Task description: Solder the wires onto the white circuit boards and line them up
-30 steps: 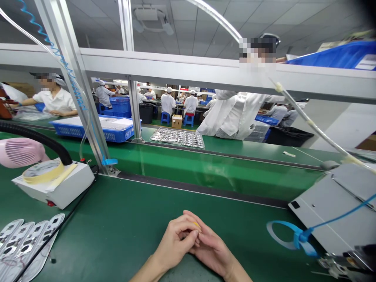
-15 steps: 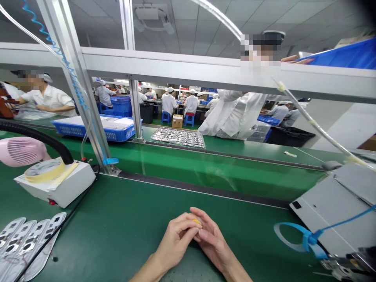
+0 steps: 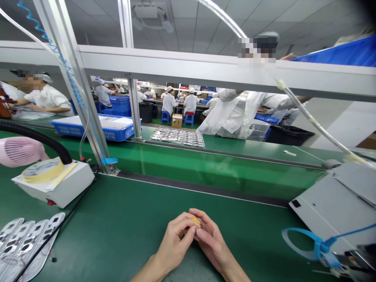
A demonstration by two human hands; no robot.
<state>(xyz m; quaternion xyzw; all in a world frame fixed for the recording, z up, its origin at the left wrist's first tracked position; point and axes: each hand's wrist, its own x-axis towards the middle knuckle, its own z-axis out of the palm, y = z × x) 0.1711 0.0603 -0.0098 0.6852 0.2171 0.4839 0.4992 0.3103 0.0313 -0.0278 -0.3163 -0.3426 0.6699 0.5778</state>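
Observation:
My left hand (image 3: 173, 243) and my right hand (image 3: 212, 243) rest together on the green mat (image 3: 123, 231) near its front edge. Their fingertips meet and pinch a small yellow piece (image 3: 195, 220), most of it hidden by the fingers. Both hands are curled closed around that spot. Which hand bears the piece more I cannot tell.
A white box with a roll of yellow tape (image 3: 48, 174) and a pink fan (image 3: 17, 150) stand at the left. Silver parts (image 3: 23, 243) lie at the lower left. A grey machine (image 3: 337, 203) and blue wrist strap (image 3: 308, 244) sit at the right. The conveyor (image 3: 205, 168) carries a parts tray (image 3: 178, 137). Other people work beyond it.
My hands stay joined in nearly the same place, with fingers shifting slightly. The blue wrist strap sits further right in view. The person across the belt has moved an arm.

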